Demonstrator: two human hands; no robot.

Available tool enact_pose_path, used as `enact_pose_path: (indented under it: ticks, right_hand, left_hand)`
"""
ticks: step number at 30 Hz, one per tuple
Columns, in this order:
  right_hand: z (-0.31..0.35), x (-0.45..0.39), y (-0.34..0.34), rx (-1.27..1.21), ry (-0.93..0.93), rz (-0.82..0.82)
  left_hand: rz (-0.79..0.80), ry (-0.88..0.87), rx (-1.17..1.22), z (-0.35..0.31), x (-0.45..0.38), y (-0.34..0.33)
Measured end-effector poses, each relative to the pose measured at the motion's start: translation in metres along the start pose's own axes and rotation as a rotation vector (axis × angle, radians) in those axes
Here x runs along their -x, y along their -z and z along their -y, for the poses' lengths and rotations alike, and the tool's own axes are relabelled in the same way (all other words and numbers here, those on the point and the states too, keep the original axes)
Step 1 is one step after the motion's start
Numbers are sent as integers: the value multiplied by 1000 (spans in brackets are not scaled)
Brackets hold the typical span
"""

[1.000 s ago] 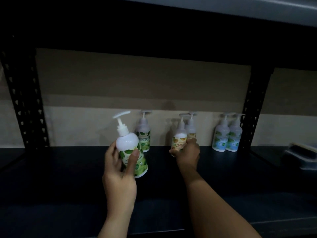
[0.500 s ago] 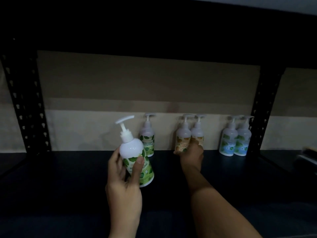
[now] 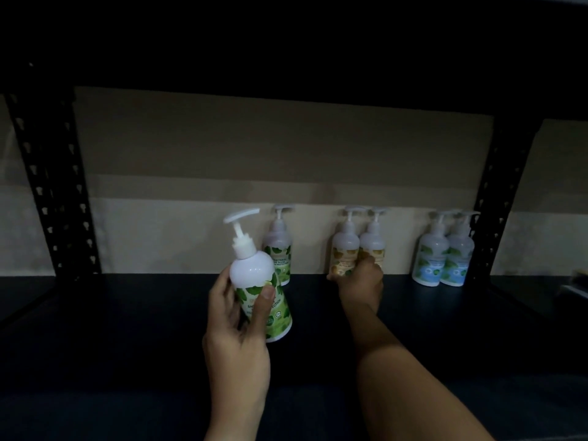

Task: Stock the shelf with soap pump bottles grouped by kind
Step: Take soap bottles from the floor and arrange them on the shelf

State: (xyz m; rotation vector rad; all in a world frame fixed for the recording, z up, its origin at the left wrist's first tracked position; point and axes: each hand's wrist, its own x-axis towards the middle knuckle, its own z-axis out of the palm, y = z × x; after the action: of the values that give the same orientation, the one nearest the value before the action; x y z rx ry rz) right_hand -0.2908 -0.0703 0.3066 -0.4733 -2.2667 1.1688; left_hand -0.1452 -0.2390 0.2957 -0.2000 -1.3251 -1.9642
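Observation:
My left hand (image 3: 235,329) grips a white pump bottle with a green leaf label (image 3: 251,275), tilted a little left above the dark shelf board (image 3: 127,313). A matching green-label bottle (image 3: 278,249) stands at the back, just behind it. My right hand (image 3: 359,281) reaches to the back and curls round the base of the left orange-label bottle (image 3: 345,246), which stands against a second orange-label bottle (image 3: 374,241). The hand hides both bottles' lower parts. Two blue-label bottles (image 3: 431,256) stand together at the back right.
Black perforated uprights frame the bay at the left (image 3: 54,192) and the right (image 3: 499,198). A beige back panel (image 3: 254,154) closes the rear. The upper shelf hangs dark overhead. A pale object (image 3: 576,288) lies in the neighbouring bay at the far right.
My right hand has carried the orange-label bottle back until it stands beside the other orange one. My left hand holds the green-label bottle in much the same place.

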Motion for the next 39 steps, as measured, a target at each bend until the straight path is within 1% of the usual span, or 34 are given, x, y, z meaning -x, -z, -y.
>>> enact_pose_path:
  ticks: [8, 12, 14, 19, 22, 25, 27, 34, 36, 39]
  right_hand:
    - [0, 6, 2, -1, 15, -10]
    - [0, 22, 5, 41, 102, 16]
    - [2, 34, 6, 110, 169, 84]
    - [6, 72, 6, 200, 374, 338]
    - [5, 88, 8, 368, 500, 456]
    - [4, 95, 13, 489, 514, 578]
    - [3, 96, 15, 532, 510, 632]
    - [1, 96, 17, 518, 509, 637]
    - [0, 96, 16, 513, 509, 632]
    - [1, 93, 15, 514, 513, 634]
  left_hand:
    - [43, 12, -70, -2, 1, 2]
    - [38, 9, -151, -2, 0, 5]
    - [48, 14, -200, 0, 0, 7]
    - [56, -23, -360, 0, 1, 8]
    - [66, -6, -418, 1, 0, 10]
    - [72, 21, -450, 4, -1, 13]
    - [78, 19, -472, 8, -2, 15]
    - [83, 26, -537, 19, -5, 18]
    - [95, 17, -595, 23, -11, 15]
    - [112, 52, -682, 30, -26, 6]
